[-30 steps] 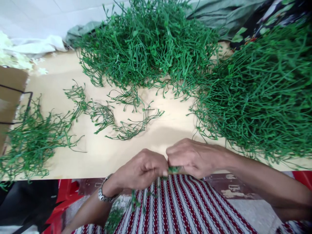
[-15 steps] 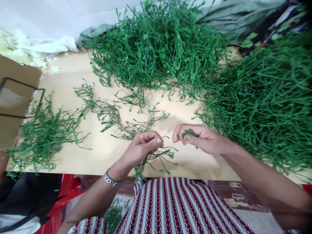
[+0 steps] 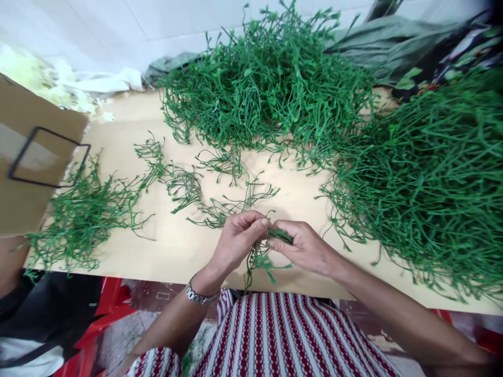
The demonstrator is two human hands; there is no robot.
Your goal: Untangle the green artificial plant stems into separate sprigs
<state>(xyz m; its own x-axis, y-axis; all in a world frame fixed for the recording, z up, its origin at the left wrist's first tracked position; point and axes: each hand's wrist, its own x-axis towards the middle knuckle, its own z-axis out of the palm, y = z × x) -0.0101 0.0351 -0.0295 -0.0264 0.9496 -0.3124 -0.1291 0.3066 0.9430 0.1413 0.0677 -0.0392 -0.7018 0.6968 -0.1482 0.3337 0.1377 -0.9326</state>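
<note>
Near the table's front edge, my left hand is closed with thumb and index finger pinching a bunch of thin green plastic stems that hangs below it. Close against it, my right hand is closed around another small green stem piece. The fingertips of both hands meet, so the exact contact between the pieces is hidden. Just beyond my hands, several loose stem sprigs lie on the tan table.
A large heap of green stems sits at the back, another heap at the right. A smaller pile lies left beside a cardboard box and a black wire frame. Pale flowers are back left. Another person's arm shows at the left edge.
My right hand has moved left with its stem piece and now meets my left hand. The bunch under my left hand hangs lower. The view has shifted slightly.
</note>
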